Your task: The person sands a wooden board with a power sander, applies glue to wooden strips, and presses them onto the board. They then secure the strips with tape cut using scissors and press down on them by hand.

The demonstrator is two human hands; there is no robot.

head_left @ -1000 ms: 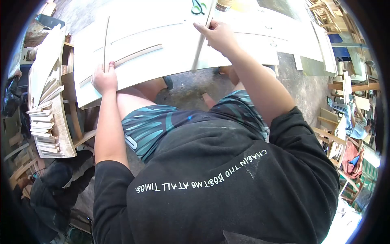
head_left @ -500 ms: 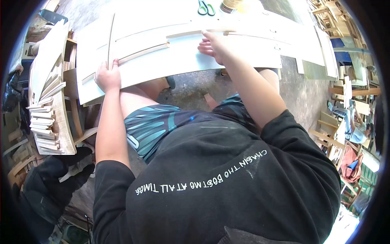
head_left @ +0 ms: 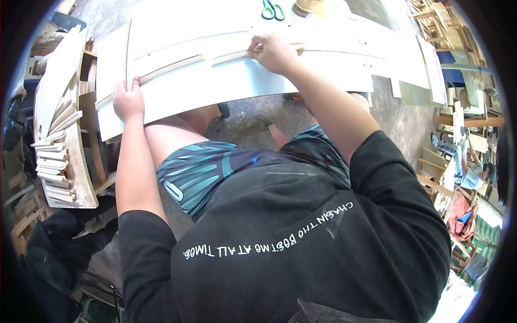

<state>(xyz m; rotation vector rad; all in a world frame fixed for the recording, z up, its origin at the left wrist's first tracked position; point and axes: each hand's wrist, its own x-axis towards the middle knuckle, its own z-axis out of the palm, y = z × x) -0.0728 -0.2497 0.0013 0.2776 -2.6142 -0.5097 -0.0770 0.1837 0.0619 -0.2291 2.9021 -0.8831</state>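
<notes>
My left hand (head_left: 129, 102) is closed on a thin wooden strip (head_left: 128, 54) that points away from me near the left end of the white board (head_left: 215, 89). Another wooden strip (head_left: 172, 65) lies slantwise along the board, beside that hand. Over the board's middle, my right hand (head_left: 269, 53) pinches the right end of a shorter strip (head_left: 231, 57). A further piece of wood shows just behind the right hand. Green-handled scissors (head_left: 273, 11) lie at the far side, beside a round container (head_left: 306, 7).
At the left, a wooden bench (head_left: 75, 185) bears several small wood strips (head_left: 52, 167). A person (head_left: 474, 169) sits at the far right among wooden frames. Below the board is a dark floor (head_left: 247, 121).
My left hand and its strip have moved left, along with the slanted strip. My right hand has moved left and closed on the short strip, which has shifted left too.
</notes>
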